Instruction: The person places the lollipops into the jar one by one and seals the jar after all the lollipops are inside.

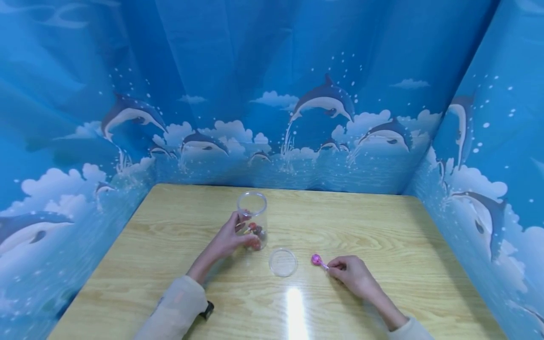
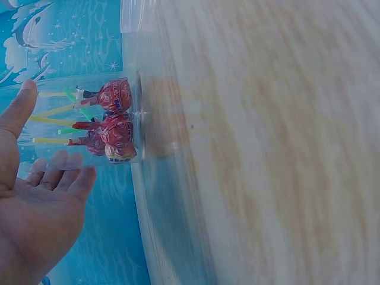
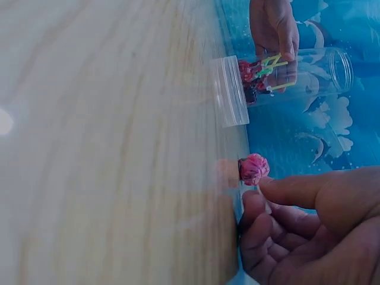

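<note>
A clear plastic jar (image 1: 253, 219) stands upright on the table, its top uncovered. Several lollipops (image 2: 116, 119) in red wrappers, with yellow and green sticks, lie at its bottom. My left hand (image 1: 231, 236) holds the jar from the left, thumb on one side and fingers on the other. A pink-wrapped lollipop (image 1: 316, 259) is by my right hand (image 1: 350, 276), which pinches its white stick between thumb and fingers. In the right wrist view the pink lollipop (image 3: 254, 169) is low over the tabletop; whether it touches is unclear.
A round clear lid (image 1: 283, 262) lies on the table between the hands. The wooden table (image 1: 361, 217) meets a blue dolphin-print curtain (image 1: 272, 156) at its back and sides. A bright light reflection shows near the front.
</note>
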Demonstrator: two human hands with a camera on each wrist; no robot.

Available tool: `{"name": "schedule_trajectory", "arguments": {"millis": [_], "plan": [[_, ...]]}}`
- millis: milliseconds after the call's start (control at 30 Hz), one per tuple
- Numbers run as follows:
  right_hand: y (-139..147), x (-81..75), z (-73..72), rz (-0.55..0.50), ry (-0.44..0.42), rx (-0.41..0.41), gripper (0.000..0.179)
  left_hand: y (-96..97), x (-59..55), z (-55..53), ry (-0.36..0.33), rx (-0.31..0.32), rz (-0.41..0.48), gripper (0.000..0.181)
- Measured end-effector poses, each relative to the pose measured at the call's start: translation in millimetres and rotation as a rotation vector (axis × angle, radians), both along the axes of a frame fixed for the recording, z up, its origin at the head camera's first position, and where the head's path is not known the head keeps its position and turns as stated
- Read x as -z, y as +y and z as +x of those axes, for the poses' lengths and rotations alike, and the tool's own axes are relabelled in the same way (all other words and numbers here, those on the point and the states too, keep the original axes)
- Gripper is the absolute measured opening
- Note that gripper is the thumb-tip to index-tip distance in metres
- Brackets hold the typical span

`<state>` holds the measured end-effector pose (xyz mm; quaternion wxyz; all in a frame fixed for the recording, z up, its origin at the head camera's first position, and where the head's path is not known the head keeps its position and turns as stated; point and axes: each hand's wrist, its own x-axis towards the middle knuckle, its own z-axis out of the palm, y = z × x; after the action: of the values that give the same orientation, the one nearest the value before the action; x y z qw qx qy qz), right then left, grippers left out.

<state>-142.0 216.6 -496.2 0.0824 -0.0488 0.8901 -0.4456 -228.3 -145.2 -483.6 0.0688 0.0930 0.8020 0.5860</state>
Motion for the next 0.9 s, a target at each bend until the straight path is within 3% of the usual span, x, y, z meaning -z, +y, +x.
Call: {"name": "schedule_trajectory", "arguments": {"millis": [200,300,467,667,900], "plan": [[4.9,0.2,-4.1,-0.193,-0.111,0.084,0.013,-0.7,0.1,-1.3,0.011,0.018,0.004,0.078],[7.3,-3.3,-6.5,-0.321,-0.167,0.164,0.018,-0.8,0.0,-1.4,0.011,0.022,0.007,0.078],[13.0,-10.6,-12.0,-0.521,-0.19,0.271,0.029,-0.3,-0.2,-0.4,0.001,0.008,-0.003,0.08],[17.5,-21.1,-15.5,-0.724,-0.166,0.301,0.036,0.7,-0.6,0.8,-0.012,-0.006,-0.004,0.08],[18.4,-39.3,-21.7,-0.881,-0.148,0.245,0.019,1.0,-1.8,0.9,-0.016,-0.01,-0.007,0.08]]}}
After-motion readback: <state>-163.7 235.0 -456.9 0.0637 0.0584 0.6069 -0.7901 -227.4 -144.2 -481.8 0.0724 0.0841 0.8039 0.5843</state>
